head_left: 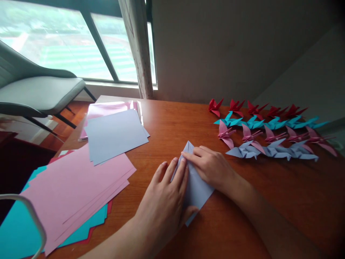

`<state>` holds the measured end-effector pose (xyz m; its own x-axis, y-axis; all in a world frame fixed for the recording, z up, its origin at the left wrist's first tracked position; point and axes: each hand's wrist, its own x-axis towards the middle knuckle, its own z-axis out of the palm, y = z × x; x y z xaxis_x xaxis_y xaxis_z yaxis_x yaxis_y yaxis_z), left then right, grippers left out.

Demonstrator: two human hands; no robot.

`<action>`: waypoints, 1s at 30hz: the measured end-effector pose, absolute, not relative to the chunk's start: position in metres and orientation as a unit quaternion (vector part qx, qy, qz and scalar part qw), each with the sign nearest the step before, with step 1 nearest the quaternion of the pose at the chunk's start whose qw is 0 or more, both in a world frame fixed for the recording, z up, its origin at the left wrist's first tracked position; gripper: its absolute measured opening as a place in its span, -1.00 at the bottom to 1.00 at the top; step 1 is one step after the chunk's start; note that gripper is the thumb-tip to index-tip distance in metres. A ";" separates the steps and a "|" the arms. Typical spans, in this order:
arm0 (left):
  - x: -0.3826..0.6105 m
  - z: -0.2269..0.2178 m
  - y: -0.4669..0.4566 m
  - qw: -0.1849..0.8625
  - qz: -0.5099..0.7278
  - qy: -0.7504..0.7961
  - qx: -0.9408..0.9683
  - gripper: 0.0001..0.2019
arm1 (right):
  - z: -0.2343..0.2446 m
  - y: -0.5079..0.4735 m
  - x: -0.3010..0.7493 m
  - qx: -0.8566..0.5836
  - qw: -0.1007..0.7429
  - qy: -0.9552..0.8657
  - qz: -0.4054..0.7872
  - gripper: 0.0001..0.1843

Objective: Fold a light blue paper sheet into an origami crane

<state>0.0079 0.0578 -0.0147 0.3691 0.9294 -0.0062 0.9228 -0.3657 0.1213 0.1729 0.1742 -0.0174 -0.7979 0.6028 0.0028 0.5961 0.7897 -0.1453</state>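
- While the left hand (167, 194) lies over the near left side of a folded pale blue paper (198, 189), its fingers slightly apart, the right hand (211, 167) covers the upper right, index finger stretched towards the tip, the other fingers curled.
- Both hands are on the paper, fingertips close together near the top point; whether the right one pinches anything underneath, I cannot tell.
- And look at that shape: a slim, matte diamond, one corner pointing away, a crease running down from it, lying on the wood-grained tabletop (167, 118) between the loose sheets and the birds.
- Over on the right, a crisp parade of folded birds in rows! Red birds (215, 107) at the back, turquoise birds (254, 123) next, then pink birds (252, 137), with pale blue birds (244, 151) nearest, all sharp points and angled wings.
- Across to the left, flat pale blue sheets (118, 135) overlap a shiny pink plastic packet (107, 108) and a fan of smooth pink sheets (86, 180).
- Beneath those, turquoise sheets (16, 226) spread out, with red edges (109, 207) peeking from below.
- Beyond the tabletop, a smooth grey chair (40, 90) and a hanging curtain (136, 46) beside the window (72, 43).
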 end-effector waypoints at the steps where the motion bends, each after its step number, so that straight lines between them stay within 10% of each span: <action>1: 0.008 -0.015 0.058 0.053 0.029 0.560 0.826 -0.22 | -0.017 0.175 0.174 -0.308 0.025 -0.948 0.079 -0.58; 30: 0.012 -0.012 0.048 0.087 0.033 0.568 0.817 -0.29 | -0.020 0.181 0.179 -0.208 0.038 -0.973 0.095 -0.59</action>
<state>0.0124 0.0484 -0.0123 0.3515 0.9351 -0.0441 0.9236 -0.3387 0.1794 0.1786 0.1809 -0.0196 -0.9102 0.4126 0.0342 0.3982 0.8951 -0.2006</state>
